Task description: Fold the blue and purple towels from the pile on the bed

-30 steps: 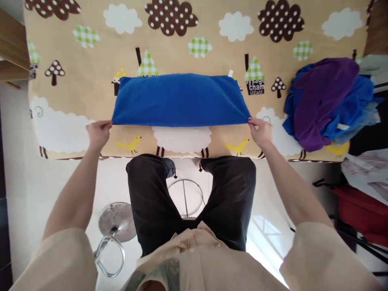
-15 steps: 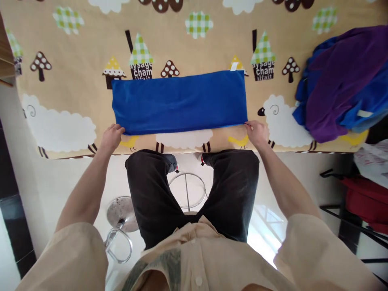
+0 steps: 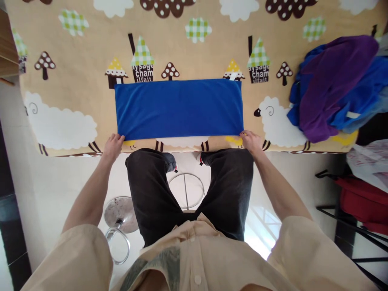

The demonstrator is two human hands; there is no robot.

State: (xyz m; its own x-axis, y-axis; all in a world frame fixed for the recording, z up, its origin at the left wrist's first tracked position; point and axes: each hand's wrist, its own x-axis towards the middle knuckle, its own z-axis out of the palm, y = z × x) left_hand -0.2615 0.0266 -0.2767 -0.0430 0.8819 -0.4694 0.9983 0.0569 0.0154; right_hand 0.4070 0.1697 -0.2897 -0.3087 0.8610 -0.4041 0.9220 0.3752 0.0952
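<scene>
A blue cloth [image 3: 178, 109] lies as a long, nearly flat rectangle on the patterned tablecloth [image 3: 218, 52], close to the front edge. My left hand [image 3: 114, 146] pinches its near left corner. At the near right corner, the fingers of my right hand [image 3: 251, 141] are closed on the cloth too. A small white tag [image 3: 233, 76] sticks out from the cloth's far edge, toward the right. Soft creases run inward from the near corners.
A heap of purple and blue cloths [image 3: 336, 89] lies at the table's right. Below right are a red item [image 3: 363, 202] and black metal bars. A metal stool base [image 3: 121, 214] stands on the floor at left, left of my legs.
Both hands have drawn the cloth's near edge slightly toward me. The cloth now looks straighter and flatter along its near and left edges. The view has shifted a little.
</scene>
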